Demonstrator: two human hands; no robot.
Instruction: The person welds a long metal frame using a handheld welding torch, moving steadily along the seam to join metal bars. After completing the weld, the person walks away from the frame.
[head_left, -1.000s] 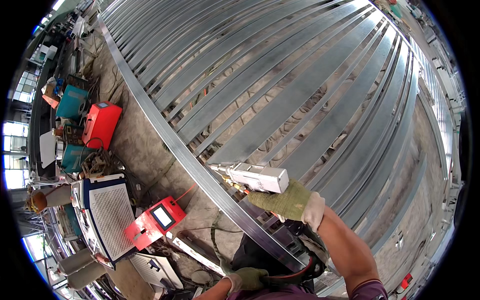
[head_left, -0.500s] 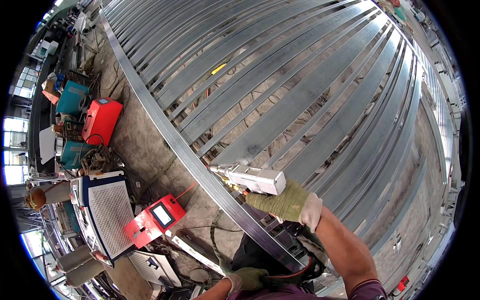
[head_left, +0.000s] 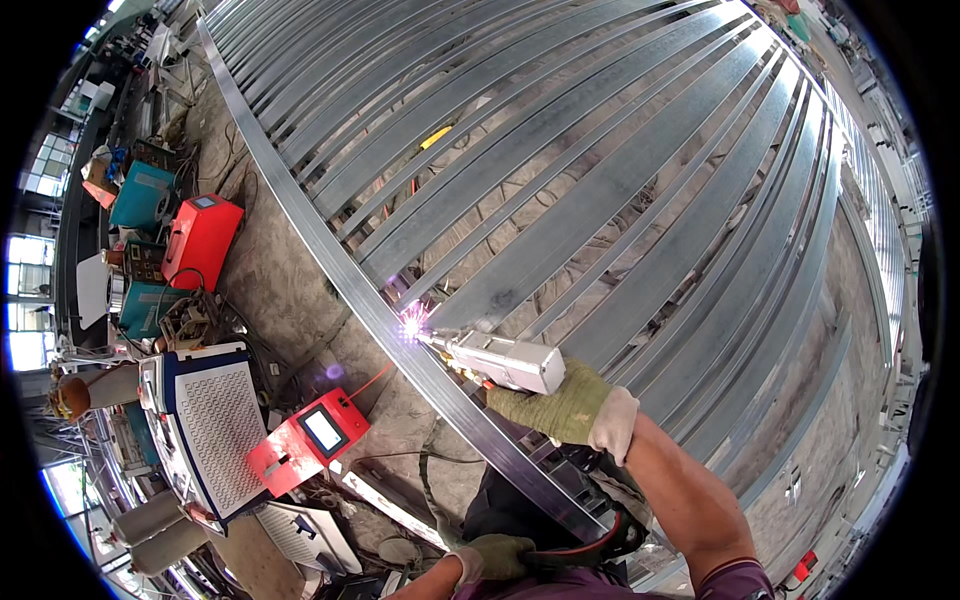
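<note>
From five o'clock the right forearm (head_left: 690,490) slants up; the right hand (head_left: 555,403), gloved, grips a silver torch (head_left: 512,362) just below centre, its long axis aimed between nine and ten o'clock, toward sparks (head_left: 413,322) beside the rail (head_left: 350,280). At six o'clock, the left hand (head_left: 495,558) clasps a dark hose (head_left: 562,560).

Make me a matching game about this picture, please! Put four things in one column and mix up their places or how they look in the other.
Things
1. silver, boxy metal tool
2. bright pinkish-white spark
3. red box with a black-framed white screen
4. long, flat grey metal slats

Places and states
A. in the picture's lower left
B. held in the person's right grip, which wears a green glove
C. lying side by side with gaps between
D. at the tool's tip, by the long grey metal rail

Right pairs: 1-B, 2-D, 3-A, 4-C
</note>
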